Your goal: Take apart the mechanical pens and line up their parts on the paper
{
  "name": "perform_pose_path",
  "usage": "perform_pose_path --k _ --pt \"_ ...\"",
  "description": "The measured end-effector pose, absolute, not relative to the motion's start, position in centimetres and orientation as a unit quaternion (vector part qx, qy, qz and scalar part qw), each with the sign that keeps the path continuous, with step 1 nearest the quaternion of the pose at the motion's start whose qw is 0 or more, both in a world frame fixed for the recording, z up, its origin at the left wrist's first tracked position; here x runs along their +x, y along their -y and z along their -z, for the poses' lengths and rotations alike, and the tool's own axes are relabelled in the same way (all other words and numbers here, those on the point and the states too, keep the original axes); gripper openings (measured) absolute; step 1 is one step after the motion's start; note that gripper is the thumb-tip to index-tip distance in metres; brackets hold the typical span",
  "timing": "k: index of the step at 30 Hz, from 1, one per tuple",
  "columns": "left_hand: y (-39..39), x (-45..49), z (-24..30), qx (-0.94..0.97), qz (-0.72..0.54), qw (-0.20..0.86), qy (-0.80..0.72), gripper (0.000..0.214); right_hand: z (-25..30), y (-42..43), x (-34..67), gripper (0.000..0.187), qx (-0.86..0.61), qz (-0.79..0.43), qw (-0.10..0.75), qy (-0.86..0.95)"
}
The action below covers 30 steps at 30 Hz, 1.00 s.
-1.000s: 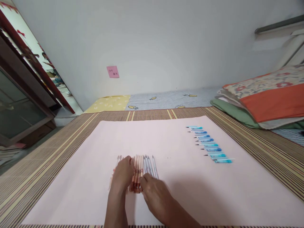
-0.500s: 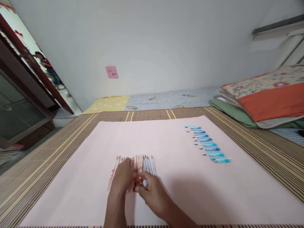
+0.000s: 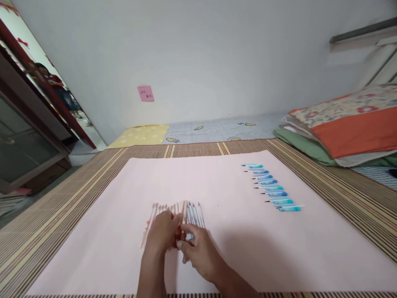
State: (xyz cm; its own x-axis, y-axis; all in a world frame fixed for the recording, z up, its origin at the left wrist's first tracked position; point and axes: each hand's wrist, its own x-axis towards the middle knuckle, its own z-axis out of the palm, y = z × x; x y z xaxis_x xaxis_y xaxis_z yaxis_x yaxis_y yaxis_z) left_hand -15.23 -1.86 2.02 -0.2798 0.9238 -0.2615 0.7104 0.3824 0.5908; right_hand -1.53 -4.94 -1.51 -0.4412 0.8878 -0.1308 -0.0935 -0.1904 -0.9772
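A row of slim orange and pale pink pens (image 3: 151,215) lies side by side on the pink sheet (image 3: 102,231). Over the middle of that row is my left hand (image 3: 163,229), its curled fingers on the pens and hiding much of them. My right hand (image 3: 200,250) pinches the lower end of an orange pen (image 3: 185,211) at the row's right side between thumb and forefinger. Just right of it, several clear, bluish pens (image 3: 195,213) lie tips away from me, partly behind my right fingers.
Several blue pens (image 3: 273,188) lie in a slanting row at the sheet's right. A striped mat (image 3: 71,194) lies under the sheet. Folded bedding (image 3: 356,128) is at the far right, a wall (image 3: 211,58) behind. A person (image 3: 58,85) stands beyond the doorway.
My left fingers have shifted slightly right, toward my right hand, covering more of the orange pens. My right hand stays nearly in place. The person in the doorway has moved left.
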Motion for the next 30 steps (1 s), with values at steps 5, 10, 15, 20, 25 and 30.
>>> perform_pose_path --k 5,10,15,20,25,30 --pt "1.5 -15.4 -1.3 0.547 -0.149 0.272 -0.778 0.030 1.0 5.1 -1.7 0.021 -0.363 -0.649 0.381 0.549" --pt "1.2 -15.3 -0.9 0.557 -0.146 0.243 -0.780 0.027 1.3 5.7 -1.6 0.029 -0.409 -0.542 0.379 0.629" --pt "1.3 -14.6 -1.1 0.540 -0.149 0.255 -0.788 0.022 1.5 6.1 -1.6 0.030 -0.443 -0.475 0.374 0.662" --pt "1.2 -14.7 -1.0 0.530 -0.154 0.240 -0.798 0.022 2.0 5.6 -1.9 0.028 -0.419 -0.606 0.380 0.559" --pt "1.3 -15.2 -0.8 0.500 -0.217 0.327 -0.772 0.022 2.2 6.0 -2.1 0.036 -0.403 -0.641 0.398 0.518" --pt "1.7 -15.3 -1.8 0.445 -0.337 0.423 -0.713 0.024 0.4 6.0 -1.2 0.037 -0.373 -0.543 0.422 0.623"
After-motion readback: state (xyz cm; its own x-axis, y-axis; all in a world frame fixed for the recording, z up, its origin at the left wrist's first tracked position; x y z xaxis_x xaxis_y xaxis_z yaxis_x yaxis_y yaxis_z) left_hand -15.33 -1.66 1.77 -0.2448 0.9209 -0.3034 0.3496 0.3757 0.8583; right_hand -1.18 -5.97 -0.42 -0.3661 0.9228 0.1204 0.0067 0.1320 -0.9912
